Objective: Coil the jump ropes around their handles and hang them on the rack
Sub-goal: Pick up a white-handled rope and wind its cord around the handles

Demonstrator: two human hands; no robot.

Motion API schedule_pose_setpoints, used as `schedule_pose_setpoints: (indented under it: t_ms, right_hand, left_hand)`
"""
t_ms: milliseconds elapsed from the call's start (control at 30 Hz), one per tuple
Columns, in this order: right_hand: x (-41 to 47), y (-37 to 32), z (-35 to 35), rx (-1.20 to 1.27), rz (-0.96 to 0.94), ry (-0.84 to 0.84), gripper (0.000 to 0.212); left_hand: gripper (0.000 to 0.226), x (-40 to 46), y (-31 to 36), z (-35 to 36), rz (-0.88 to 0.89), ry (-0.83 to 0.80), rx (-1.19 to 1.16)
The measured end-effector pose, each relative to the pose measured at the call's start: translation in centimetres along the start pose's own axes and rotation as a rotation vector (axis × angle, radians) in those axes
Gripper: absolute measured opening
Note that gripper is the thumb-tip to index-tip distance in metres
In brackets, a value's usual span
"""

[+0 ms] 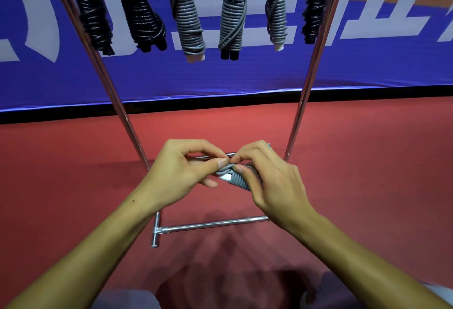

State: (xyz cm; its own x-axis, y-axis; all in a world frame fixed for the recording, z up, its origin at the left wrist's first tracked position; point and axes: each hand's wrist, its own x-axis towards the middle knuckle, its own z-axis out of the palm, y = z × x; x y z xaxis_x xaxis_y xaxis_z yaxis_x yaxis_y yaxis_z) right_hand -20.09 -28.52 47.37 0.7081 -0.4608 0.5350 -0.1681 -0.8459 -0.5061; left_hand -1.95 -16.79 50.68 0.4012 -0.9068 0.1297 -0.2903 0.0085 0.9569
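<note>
at the centre of the frame both hands meet on a grey coiled jump rope (237, 178) with white handles — the right hand (270, 181) curls around the coil, the left hand (182, 172) pinches its rope end. behind stands the chrome rack (208, 225) on the red floor (367, 161). at the top, six coiled ropes (190, 20) hang — black and grey.

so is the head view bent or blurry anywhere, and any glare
Head view: wide-angle bend curves the chrome rack poles and the blue banner's lower edge; the hanging coiled black and grey jump ropes look slightly soft; both hands on the grey coiled rope with white handle are sharp; thin glare streaks run along the poles.
</note>
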Motion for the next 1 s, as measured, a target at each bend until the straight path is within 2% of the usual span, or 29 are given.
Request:
schedule_pose_setpoints:
  t_ms: [67, 200, 367, 433, 667, 767, 833, 1000]
  right_hand:
    - [0.1, 0.0, -0.4, 0.001, -0.026, 0.002, 0.015]
    - [-0.2, 0.1, -0.7, 0.067, -0.061, -0.050, 0.010]
    - [-0.6, 0.4, -1.1, 0.253, -0.017, -0.168, 0.008]
    - [-0.7, 0.4, -1.4, 0.317, -0.013, -0.223, 0.009]
    - [-0.5, 0.2, -2.6, 0.510, 0.109, -0.335, 0.005]
    - [-0.4, -0.3, -2.6, 0.537, 0.182, -0.319, 0.020]
    - [-0.2, -0.5, -2.7, 0.583, 0.206, -0.356, 0.020]
    - [0.5, -0.4, -3.3, 0.735, 0.345, -0.513, 0.024]
  left_hand:
    - [0.011, 0.0, 0.1, -0.4, 0.026, -0.012, 0.017]
    - [0.014, -0.1, 0.0, -1.5, 0.088, -0.155, 0.135]
    - [0.012, -0.5, 0.3, -2.0, 0.468, -0.262, 0.456]
    - [0.012, -0.7, 0.6, -2.0, 0.526, -0.290, 0.536]
    - [0.013, -2.0, 0.4, -0.6, 0.383, -0.244, 0.407]
    - [0.011, -2.1, 0.4, -0.2, 0.377, -0.227, 0.411]
    - [0.010, -2.1, 0.3, -0.1, 0.338, -0.207, 0.383]
    - [0.007, -2.2, 0.8, 0.5, 0.066, -0.259, 0.137]
